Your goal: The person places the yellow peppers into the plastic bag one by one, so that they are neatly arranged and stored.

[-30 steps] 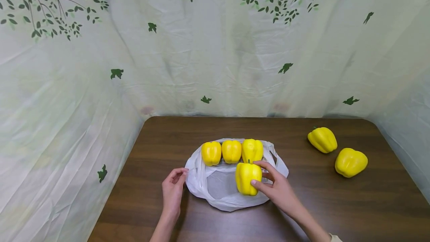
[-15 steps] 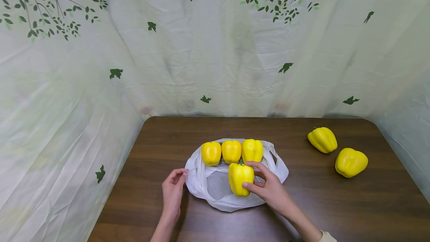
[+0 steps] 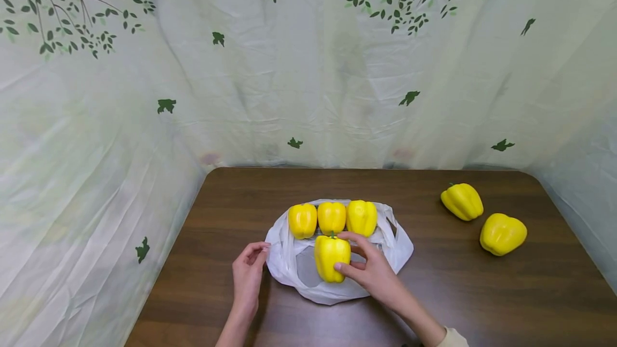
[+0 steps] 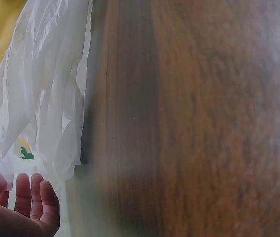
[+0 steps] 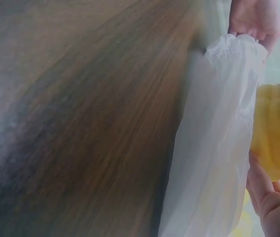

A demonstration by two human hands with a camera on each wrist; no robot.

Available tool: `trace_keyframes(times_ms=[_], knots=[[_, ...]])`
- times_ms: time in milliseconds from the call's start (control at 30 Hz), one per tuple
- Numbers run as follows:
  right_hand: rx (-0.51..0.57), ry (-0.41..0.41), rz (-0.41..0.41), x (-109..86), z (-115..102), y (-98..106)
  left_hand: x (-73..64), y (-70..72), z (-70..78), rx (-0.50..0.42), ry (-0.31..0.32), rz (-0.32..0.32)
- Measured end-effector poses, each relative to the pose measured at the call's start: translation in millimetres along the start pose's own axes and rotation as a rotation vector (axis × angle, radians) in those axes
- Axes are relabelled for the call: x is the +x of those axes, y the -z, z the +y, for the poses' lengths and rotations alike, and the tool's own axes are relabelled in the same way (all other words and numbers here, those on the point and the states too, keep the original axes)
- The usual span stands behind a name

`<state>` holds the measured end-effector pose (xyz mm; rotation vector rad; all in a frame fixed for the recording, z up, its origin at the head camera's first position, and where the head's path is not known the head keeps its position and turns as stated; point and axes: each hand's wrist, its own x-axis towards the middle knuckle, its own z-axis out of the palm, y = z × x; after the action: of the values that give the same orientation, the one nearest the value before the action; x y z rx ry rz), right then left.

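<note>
A white plastic bag (image 3: 328, 296) lies spread on the table with its mouth facing up. Three yellow bell peppers (image 3: 331, 218) sit in a row along its far side. My right hand (image 3: 373, 269) holds another yellow bell pepper (image 3: 331, 258), stem up, over the bag's opening, thumb on the near side and fingers behind. In the right wrist view this pepper (image 5: 277, 133) is above the bag's near edge. At the bag's left rim, my left hand (image 3: 248, 269) pinches the plastic between thumb and finger; the left wrist view shows its other fingers (image 4: 36, 195) loosely bent.
Two more yellow bell peppers (image 3: 503, 234) lie on the right part of the brown wooden table (image 3: 482, 293). Behind and beside the table hangs a pale curtain (image 3: 308, 79) with printed leaves and branches.
My right hand has carried the held bell pepper leftward over the bag's opening. The left hand stays at the rim, and the other peppers have kept their places.
</note>
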<state>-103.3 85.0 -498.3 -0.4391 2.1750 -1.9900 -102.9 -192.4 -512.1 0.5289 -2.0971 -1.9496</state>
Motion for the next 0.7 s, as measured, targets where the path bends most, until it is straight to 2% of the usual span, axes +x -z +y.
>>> trace_keyframes(times_ms=[233,533,700], knots=[[-0.016,0.013,-0.008,4.6,-5.9,-10.0,-0.5,0.1,0.7,-0.002,0.002,-0.004],[-0.042,0.015,-0.049,5.7,-37.0,-22.0,-2.2,-0.8,2.7,0.019,-0.009,0.007],[-0.065,0.028,-0.052,8.0,-34.6,-27.8,-1.1,-0.3,2.4,0.031,0.0,0.002]])
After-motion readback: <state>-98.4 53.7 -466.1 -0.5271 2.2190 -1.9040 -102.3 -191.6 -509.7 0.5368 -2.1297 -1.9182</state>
